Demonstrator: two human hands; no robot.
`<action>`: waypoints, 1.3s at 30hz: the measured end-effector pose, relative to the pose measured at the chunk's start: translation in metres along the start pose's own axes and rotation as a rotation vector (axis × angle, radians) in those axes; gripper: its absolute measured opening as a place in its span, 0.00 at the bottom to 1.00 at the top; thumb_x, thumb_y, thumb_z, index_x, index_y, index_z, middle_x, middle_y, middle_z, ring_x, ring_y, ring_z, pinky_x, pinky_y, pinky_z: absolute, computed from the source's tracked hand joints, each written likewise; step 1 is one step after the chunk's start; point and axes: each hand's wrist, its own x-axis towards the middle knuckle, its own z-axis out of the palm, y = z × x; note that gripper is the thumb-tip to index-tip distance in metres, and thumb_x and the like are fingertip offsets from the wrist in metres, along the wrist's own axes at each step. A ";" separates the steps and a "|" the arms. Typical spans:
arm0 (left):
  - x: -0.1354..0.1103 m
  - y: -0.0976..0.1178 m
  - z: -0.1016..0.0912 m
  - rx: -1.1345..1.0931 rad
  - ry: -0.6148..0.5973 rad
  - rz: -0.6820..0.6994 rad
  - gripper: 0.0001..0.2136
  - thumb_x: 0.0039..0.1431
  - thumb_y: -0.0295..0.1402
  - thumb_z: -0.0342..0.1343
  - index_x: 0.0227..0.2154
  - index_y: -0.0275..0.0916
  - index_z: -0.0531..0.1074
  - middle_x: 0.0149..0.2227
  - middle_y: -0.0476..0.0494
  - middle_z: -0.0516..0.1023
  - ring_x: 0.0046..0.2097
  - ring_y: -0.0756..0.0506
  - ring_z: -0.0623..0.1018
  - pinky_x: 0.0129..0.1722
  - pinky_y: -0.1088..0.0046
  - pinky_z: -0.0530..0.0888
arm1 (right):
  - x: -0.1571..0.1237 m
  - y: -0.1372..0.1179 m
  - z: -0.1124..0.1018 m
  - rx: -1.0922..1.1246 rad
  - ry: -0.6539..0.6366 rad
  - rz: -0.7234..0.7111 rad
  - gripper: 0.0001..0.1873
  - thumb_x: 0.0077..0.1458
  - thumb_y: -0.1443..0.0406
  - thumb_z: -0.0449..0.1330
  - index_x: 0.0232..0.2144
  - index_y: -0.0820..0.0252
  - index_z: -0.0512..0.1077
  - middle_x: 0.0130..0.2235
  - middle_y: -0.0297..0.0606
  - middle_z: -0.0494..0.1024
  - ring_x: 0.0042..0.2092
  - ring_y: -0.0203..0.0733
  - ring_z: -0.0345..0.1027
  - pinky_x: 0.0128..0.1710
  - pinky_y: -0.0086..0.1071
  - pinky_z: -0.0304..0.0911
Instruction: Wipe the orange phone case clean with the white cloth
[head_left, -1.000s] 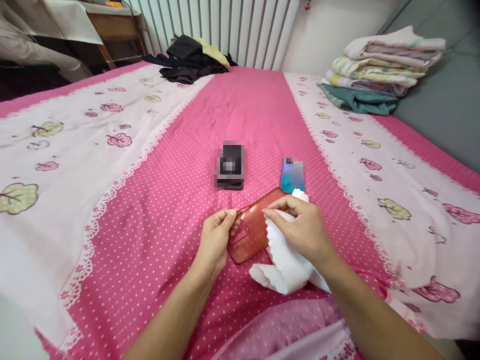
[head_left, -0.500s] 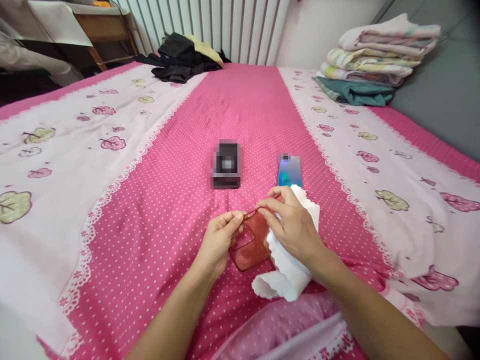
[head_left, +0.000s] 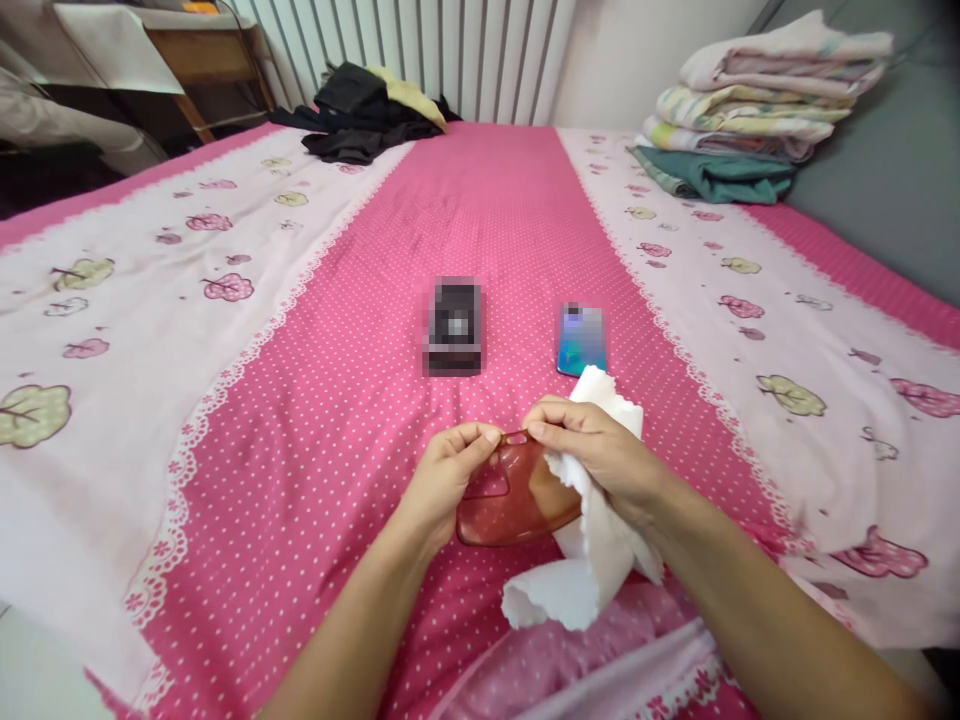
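Note:
A see-through brownish-orange phone case (head_left: 510, 510) with a large camera cutout is held up between both hands, low in the middle of the view. My left hand (head_left: 450, 475) pinches its upper edge near the cutout, thumb on top. My right hand (head_left: 592, 440) grips the same edge a little to the right, fingers curled. A white cloth (head_left: 581, 560) with a scalloped edge hangs beneath my right hand, covering the case's right end. Just beyond the cloth lies a blue-purple phone (head_left: 581, 340), partly pixelated. Left of it stands a dark, pixelated box (head_left: 455, 328).
Everything lies on a pink dotted bedspread (head_left: 360, 330) with white printed side bands. Dark clothes (head_left: 360, 110) are heaped at the far edge before a white radiator (head_left: 420, 60). Folded textiles (head_left: 757, 110) are stacked at the far right against a grey headboard (head_left: 915, 180).
My right hand has shifted its hold along the upper edge, and a small slot there now shows between the hands. More of the case is visible. The cloth hangs slightly lower.

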 end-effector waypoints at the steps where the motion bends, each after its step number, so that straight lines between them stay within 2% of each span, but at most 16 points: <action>1: 0.000 0.000 0.000 -0.015 -0.015 -0.004 0.14 0.41 0.39 0.67 0.18 0.34 0.70 0.17 0.56 0.62 0.18 0.57 0.59 0.19 0.82 0.64 | -0.001 -0.001 0.001 0.077 -0.015 0.044 0.12 0.49 0.59 0.60 0.20 0.60 0.67 0.22 0.29 0.62 0.24 0.32 0.55 0.22 0.26 0.51; 5: 0.000 -0.001 -0.002 -0.042 -0.069 -0.004 0.13 0.44 0.37 0.65 0.19 0.34 0.70 0.17 0.55 0.64 0.19 0.57 0.61 0.19 0.83 0.62 | -0.003 -0.004 0.001 0.210 -0.041 0.120 0.13 0.45 0.57 0.64 0.21 0.60 0.69 0.22 0.29 0.65 0.23 0.31 0.55 0.22 0.25 0.51; 9: 0.000 -0.002 -0.004 -0.010 -0.078 0.027 0.10 0.48 0.37 0.63 0.24 0.35 0.73 0.21 0.53 0.67 0.22 0.57 0.63 0.22 0.83 0.63 | 0.000 -0.003 0.000 0.127 0.022 0.107 0.11 0.45 0.58 0.63 0.23 0.61 0.72 0.23 0.30 0.68 0.25 0.32 0.58 0.23 0.25 0.52; 14: 0.000 -0.005 -0.002 0.133 -0.067 0.133 0.13 0.51 0.41 0.61 0.26 0.34 0.74 0.16 0.56 0.62 0.20 0.58 0.59 0.21 0.83 0.56 | 0.002 0.002 0.000 0.016 0.037 0.065 0.13 0.46 0.56 0.62 0.23 0.60 0.72 0.24 0.31 0.70 0.26 0.33 0.59 0.26 0.28 0.55; 17: 0.000 -0.009 -0.001 0.158 -0.071 0.112 0.16 0.51 0.44 0.60 0.23 0.33 0.74 0.15 0.52 0.67 0.18 0.57 0.61 0.20 0.82 0.57 | 0.003 0.004 -0.002 -0.070 0.063 0.019 0.13 0.48 0.56 0.61 0.24 0.60 0.72 0.23 0.31 0.69 0.25 0.34 0.59 0.26 0.29 0.54; 20: 0.001 -0.013 0.000 0.079 -0.067 0.074 0.18 0.49 0.45 0.60 0.18 0.33 0.71 0.17 0.47 0.72 0.18 0.56 0.65 0.20 0.82 0.60 | 0.005 0.006 -0.004 -0.140 0.064 -0.043 0.11 0.50 0.57 0.59 0.26 0.60 0.72 0.25 0.32 0.70 0.28 0.35 0.61 0.28 0.30 0.56; 22: 0.003 -0.014 0.002 -0.009 -0.039 0.052 0.18 0.46 0.45 0.63 0.18 0.33 0.71 0.17 0.47 0.73 0.19 0.56 0.68 0.20 0.83 0.62 | 0.005 0.008 -0.003 -0.171 0.078 -0.097 0.10 0.51 0.59 0.58 0.27 0.60 0.71 0.28 0.33 0.71 0.31 0.36 0.63 0.31 0.30 0.57; 26: 0.003 -0.013 0.006 -0.124 -0.023 0.008 0.17 0.41 0.43 0.66 0.20 0.32 0.73 0.18 0.49 0.75 0.19 0.57 0.70 0.20 0.85 0.65 | 0.003 0.011 -0.001 -0.241 0.215 -0.175 0.06 0.51 0.62 0.57 0.32 0.57 0.65 0.32 0.32 0.68 0.32 0.36 0.62 0.33 0.31 0.59; 28: 0.003 -0.011 0.006 -0.135 -0.014 -0.005 0.17 0.40 0.43 0.67 0.21 0.32 0.73 0.19 0.49 0.75 0.18 0.57 0.70 0.19 0.85 0.65 | 0.001 0.009 0.000 -0.246 0.263 -0.215 0.05 0.50 0.64 0.56 0.30 0.56 0.62 0.31 0.30 0.65 0.29 0.34 0.59 0.30 0.30 0.57; 31: 0.003 -0.010 0.005 -0.111 0.039 -0.016 0.18 0.39 0.44 0.67 0.20 0.32 0.73 0.18 0.48 0.75 0.18 0.56 0.70 0.17 0.85 0.63 | -0.002 0.003 -0.002 -0.232 0.241 -0.299 0.05 0.47 0.68 0.52 0.24 0.56 0.57 0.26 0.28 0.59 0.27 0.33 0.54 0.26 0.28 0.53; 34: 0.004 -0.011 0.002 -0.080 0.082 0.018 0.17 0.40 0.44 0.66 0.18 0.32 0.72 0.17 0.49 0.74 0.18 0.56 0.70 0.19 0.85 0.66 | -0.002 -0.002 -0.005 -0.266 0.199 -0.333 0.06 0.41 0.71 0.53 0.23 0.56 0.58 0.24 0.27 0.58 0.25 0.32 0.53 0.24 0.28 0.51; 39: 0.004 -0.012 0.002 -0.003 0.101 0.054 0.18 0.42 0.45 0.64 0.18 0.32 0.72 0.16 0.47 0.74 0.18 0.55 0.71 0.20 0.83 0.66 | 0.001 0.001 -0.005 -0.233 0.119 -0.335 0.08 0.40 0.73 0.55 0.25 0.57 0.61 0.27 0.29 0.67 0.29 0.34 0.64 0.30 0.28 0.59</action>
